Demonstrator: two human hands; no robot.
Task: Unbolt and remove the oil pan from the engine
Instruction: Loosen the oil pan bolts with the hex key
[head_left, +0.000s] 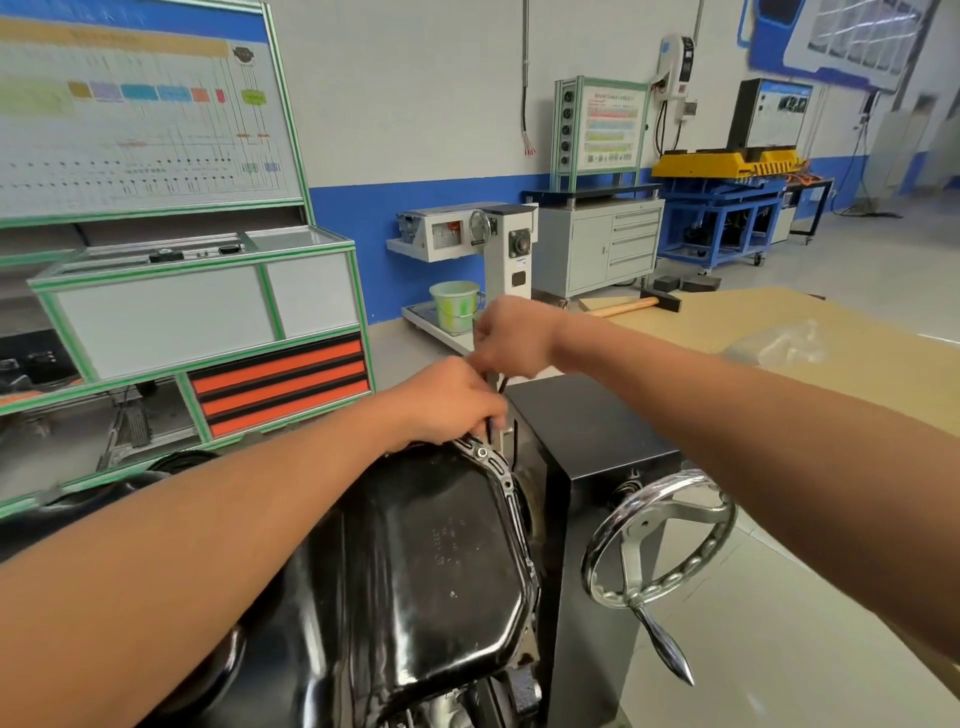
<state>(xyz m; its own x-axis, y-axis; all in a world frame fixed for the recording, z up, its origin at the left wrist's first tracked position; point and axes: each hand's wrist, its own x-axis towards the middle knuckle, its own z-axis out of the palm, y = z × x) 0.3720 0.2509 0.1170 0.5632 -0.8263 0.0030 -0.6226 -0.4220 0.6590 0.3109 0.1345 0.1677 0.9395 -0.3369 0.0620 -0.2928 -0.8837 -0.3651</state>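
Pan: the black pan (415, 551) is seen bottom-up on the engine (522, 688), in the lower middle of the view, and is judged not yet freed.
Long axis: it runs from the near edge away to the far edge, where the hands are.
Left hand: the left hand (447, 400) is curled round a thin dark tool (489, 427) over the far right corner of the flange (506, 480).
Right hand: the right hand (511, 338) is held just above and beyond the left, its fingers closed on the upper part of the same tool.
Nearer hand: the left is nearer the flange; it is judged to steady the tool while the right turns it.
Tool tip: what it meets is hidden by the left hand.
Bolt: one bolt (482, 452) is seen in the flange just beside the left hand, toward the near edge.
Key relation: the remaining flange lies below and nearer than both hands, along the right edge.
In the way: the black stand (587, 431) is close against the right edge; its handwheel (660, 540) juts out on the near right.
Around: a hammer (639, 304) and a bucket (454, 306) lie well apart, beyond the hands.
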